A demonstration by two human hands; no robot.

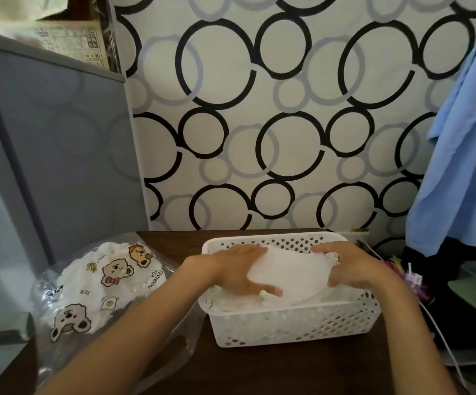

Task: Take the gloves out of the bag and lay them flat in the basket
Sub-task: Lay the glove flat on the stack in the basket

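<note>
Both hands [290,269] flat on white glove [290,276], inside basket [293,323]

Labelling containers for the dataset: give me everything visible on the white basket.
The white basket is rectangular and looks like plastic, its walls perforated with rows of small holes under a solid rolled rim. It stands upright on the dark wooden table, right of the printed bag. Inside lie white gloves, stacked nearly to the rim. The left hand and right hand rest on the top glove. The far wall stands near the wallpapered wall.
</note>
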